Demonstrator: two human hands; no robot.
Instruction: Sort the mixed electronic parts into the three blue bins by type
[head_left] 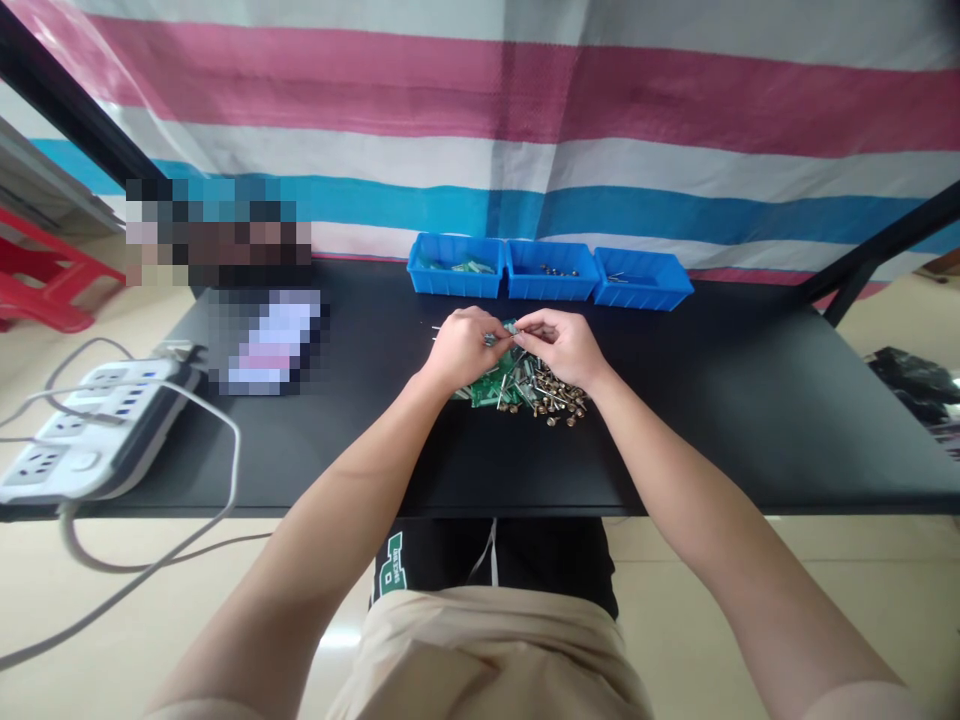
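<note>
My left hand [466, 345] and my right hand [559, 345] meet above a mixed pile on the black table. Their fingertips pinch together, closed on something small that I cannot make out. Under and in front of them lie green pieces [491, 385] and brass-coloured screw-like parts [559, 395], with silvery pins among them. Behind the hands, three blue bins stand in a row: the left bin [455, 283] holds green and pale pieces, the middle bin [551, 286] a few small brownish parts, and the right bin [645, 293] a few thin pins.
A white power strip [97, 430] with grey cables lies at the table's left end. Beside it is a blurred-out flat object [274, 345]. A striped sheet [450, 90] hangs behind the table [750, 400]. Black frame posts rise at both sides, and a red stool [52, 270] stands at the far left.
</note>
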